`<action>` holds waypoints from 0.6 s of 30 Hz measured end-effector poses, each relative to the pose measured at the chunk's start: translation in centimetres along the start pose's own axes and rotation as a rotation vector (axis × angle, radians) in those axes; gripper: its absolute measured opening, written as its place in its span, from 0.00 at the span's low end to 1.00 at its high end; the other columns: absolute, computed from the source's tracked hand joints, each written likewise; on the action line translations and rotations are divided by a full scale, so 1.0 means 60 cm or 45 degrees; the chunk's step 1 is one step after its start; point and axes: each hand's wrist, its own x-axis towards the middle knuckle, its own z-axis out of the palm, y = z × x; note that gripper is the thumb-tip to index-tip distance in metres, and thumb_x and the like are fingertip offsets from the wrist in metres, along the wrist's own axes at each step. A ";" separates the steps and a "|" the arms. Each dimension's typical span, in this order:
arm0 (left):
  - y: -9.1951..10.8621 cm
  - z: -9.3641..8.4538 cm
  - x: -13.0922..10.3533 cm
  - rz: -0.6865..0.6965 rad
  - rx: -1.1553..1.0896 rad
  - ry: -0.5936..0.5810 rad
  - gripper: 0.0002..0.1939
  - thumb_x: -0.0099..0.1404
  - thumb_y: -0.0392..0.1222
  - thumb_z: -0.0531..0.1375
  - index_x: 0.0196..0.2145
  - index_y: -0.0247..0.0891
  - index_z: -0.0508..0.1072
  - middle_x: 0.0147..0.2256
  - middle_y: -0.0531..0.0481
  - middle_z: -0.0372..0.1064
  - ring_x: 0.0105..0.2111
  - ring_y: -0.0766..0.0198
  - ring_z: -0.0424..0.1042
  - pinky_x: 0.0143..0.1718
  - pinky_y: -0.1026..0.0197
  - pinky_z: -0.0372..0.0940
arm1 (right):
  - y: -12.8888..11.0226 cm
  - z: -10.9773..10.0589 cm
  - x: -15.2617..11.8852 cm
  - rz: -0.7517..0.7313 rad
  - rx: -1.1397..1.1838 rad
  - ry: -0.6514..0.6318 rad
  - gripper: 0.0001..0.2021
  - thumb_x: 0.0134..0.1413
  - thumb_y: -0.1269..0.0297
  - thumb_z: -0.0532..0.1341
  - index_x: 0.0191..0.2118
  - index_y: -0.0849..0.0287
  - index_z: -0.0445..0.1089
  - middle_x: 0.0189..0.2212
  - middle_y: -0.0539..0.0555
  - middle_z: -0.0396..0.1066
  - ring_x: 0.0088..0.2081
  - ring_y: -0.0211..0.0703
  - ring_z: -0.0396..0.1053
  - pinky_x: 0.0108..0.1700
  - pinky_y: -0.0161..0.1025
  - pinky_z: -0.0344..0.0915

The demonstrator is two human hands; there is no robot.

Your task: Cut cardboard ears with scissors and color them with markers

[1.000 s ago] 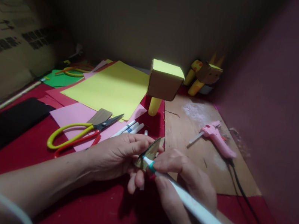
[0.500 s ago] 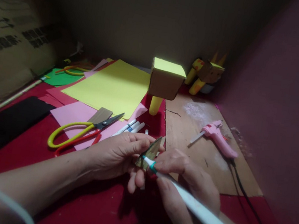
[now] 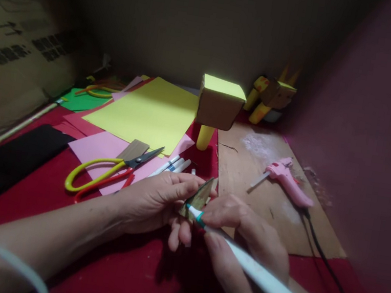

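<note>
Between the thumb and fingers of my left hand [image 3: 168, 201] is a small pointed piece of cardboard [image 3: 199, 197], dark along its upper left edge. My right hand [image 3: 245, 253] grips a white felt-tip marker [image 3: 264, 276] with a teal collar, and its teal tip touches the lower left part of the cardboard piece. Scissors [image 3: 113, 170] with one yellow and one red handle lie partly open to the left of my left hand. Several white markers [image 3: 173, 165] rest just beyond that hand.
A cardboard box head [image 3: 219, 110] with a yellow top stands on a yellow tube behind my hands. A pink glue gun [image 3: 288, 181] lies on a brown board [image 3: 237, 165] at right, its cord trailing forward. Yellow paper [image 3: 145, 109], pink paper [image 3: 88, 144] and a black strip [image 3: 10, 166] lie left.
Both hands keep nearly the same pose, with the marker tip still at the cardboard piece. The background has shifted slightly to the right in view.
</note>
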 end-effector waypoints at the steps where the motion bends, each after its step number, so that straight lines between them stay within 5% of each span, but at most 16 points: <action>1: 0.000 -0.001 0.000 -0.001 -0.004 -0.008 0.13 0.68 0.45 0.54 0.41 0.33 0.71 0.24 0.47 0.75 0.19 0.64 0.75 0.16 0.70 0.68 | 0.000 0.000 0.001 -0.011 0.007 -0.009 0.12 0.50 0.80 0.56 0.40 0.60 0.66 0.28 0.54 0.75 0.31 0.43 0.71 0.37 0.44 0.70; 18: 0.001 0.003 0.000 -0.007 0.048 0.036 0.13 0.68 0.46 0.53 0.38 0.33 0.71 0.22 0.48 0.74 0.17 0.65 0.74 0.14 0.70 0.67 | -0.002 0.002 0.003 0.052 0.110 -0.038 0.13 0.53 0.80 0.54 0.42 0.59 0.65 0.28 0.54 0.75 0.33 0.44 0.73 0.39 0.44 0.69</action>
